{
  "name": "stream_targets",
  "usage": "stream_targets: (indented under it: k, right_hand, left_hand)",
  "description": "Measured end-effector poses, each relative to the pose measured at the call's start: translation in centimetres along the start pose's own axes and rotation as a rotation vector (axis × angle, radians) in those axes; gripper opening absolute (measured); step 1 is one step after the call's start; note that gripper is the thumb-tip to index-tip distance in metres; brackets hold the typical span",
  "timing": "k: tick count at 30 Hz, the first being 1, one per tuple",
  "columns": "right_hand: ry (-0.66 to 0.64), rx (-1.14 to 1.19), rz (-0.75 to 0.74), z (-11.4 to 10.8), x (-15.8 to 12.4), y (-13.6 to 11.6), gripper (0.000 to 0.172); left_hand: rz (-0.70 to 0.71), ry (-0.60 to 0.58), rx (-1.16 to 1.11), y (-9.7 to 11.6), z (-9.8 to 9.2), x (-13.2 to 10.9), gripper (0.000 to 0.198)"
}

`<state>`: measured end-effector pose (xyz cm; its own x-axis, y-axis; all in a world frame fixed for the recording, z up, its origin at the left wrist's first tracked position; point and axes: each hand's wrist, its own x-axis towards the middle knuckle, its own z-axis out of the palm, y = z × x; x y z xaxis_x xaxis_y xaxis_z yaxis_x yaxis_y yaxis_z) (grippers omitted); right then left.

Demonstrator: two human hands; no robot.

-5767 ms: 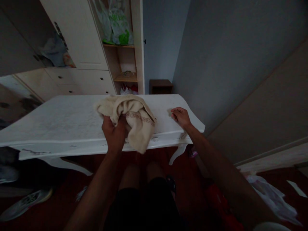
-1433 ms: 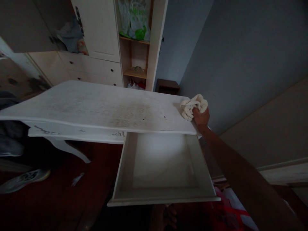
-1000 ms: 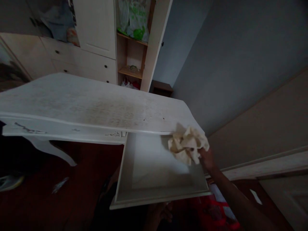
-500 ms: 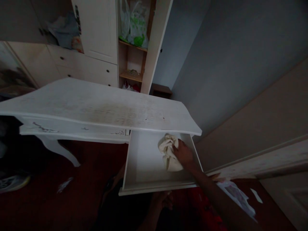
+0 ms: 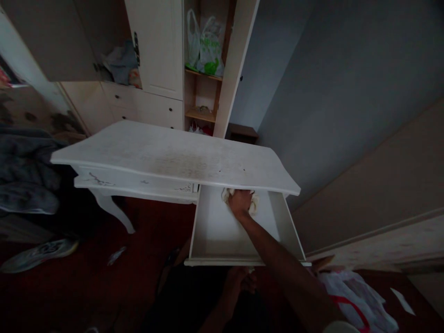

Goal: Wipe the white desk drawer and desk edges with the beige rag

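My right hand (image 5: 240, 203) is closed on a cream cloth (image 5: 255, 204), pressed to the floor of the pulled-out drawer (image 5: 222, 238) near its back, close under the tabletop. Parts of the cloth stick out on both sides of the hand. The drawer belongs to a white table (image 5: 166, 155) whose top has dark smudges. Below the drawer's front edge is my left hand (image 5: 241, 280), its fingers curled in shadow; whether it holds anything is too dark to tell.
Behind the table stands a cabinet (image 5: 161, 55) with an open door and plastic bags (image 5: 210, 48) on a shelf. A shoe (image 5: 41, 254) lies on the dark red floor at left. More bags (image 5: 357, 296) lie at lower right.
My right hand has moved with the cloth toward the back and left of the drawer. The view has shifted, showing more of the room's left side. My left hand stays below the drawer.
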<state>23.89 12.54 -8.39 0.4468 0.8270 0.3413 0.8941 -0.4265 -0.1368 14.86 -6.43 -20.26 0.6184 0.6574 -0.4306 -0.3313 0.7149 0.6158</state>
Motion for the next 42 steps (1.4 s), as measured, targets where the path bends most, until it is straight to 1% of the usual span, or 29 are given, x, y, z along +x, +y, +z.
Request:
stream_targets:
  k: [3,6,9,12,15,17,22,25,28,31,33,36,40,42]
  right_hand:
    - [-0.040,0.004,-0.182,0.3,-1.2,-2.6,0.045]
    - [-0.083,0.065,-0.297,0.6,-1.7,-5.3,0.050]
    - [-0.128,0.101,-0.350,0.8,-1.5,-7.3,0.051]
    - [-0.177,0.081,-0.368,0.7,-1.3,-8.1,0.048]
    - [-0.194,0.066,-0.417,0.4,-1.0,-7.7,0.046]
    - [-0.212,0.071,-0.490,0.3,-0.9,-7.0,0.043]
    - [-0.263,0.077,-0.665,-0.1,-0.9,-5.6,0.034]
    - [-0.282,0.068,-0.780,-0.8,-2.2,-5.0,0.031]
    - [-0.292,0.051,-0.949,-1.7,-4.3,-4.1,0.031]
    - [-0.332,0.049,-1.092,-2.5,-6.3,-3.1,0.033]
    - [-0.370,0.057,-1.173,-2.8,-7.3,-2.6,0.027]
    - [-0.415,0.075,-1.300,-3.1,-8.4,-2.2,0.013]
    - [-0.442,0.075,-1.371,-3.4,-9.2,-2.4,0.019]
    - [-0.458,0.063,-1.409,-3.8,-9.1,-2.2,0.019]
  left_hand:
    - [-0.019,0.006,0.016,-0.3,-0.2,0.4,0.070]
    - [0.024,0.003,0.050,-0.7,-0.6,0.7,0.065]
    - [0.052,0.031,0.074,-0.8,-0.9,0.8,0.062]
    - [0.050,0.050,0.083,-0.5,-1.1,0.7,0.057]
    - [0.069,0.020,0.088,-0.2,-1.1,0.3,0.050]
    - [0.069,-0.003,0.087,0.0,-1.2,0.0,0.049]
    - [0.056,-0.065,0.128,0.4,-1.4,-0.7,0.059]
    - [0.085,-0.070,0.169,0.6,-1.4,-0.9,0.063]
    - [0.108,-0.072,0.187,0.8,-1.2,-1.0,0.066]
    - [0.103,-0.082,0.206,1.2,-1.2,-1.3,0.067]
    - [0.112,-0.089,0.228,1.5,-1.1,-1.5,0.064]
    - [0.120,-0.097,0.242,1.8,-1.1,-1.6,0.063]
    - [0.105,-0.089,0.232,1.9,-1.0,-1.6,0.066]
    - [0.090,-0.092,0.220,1.9,-1.1,-1.6,0.067]
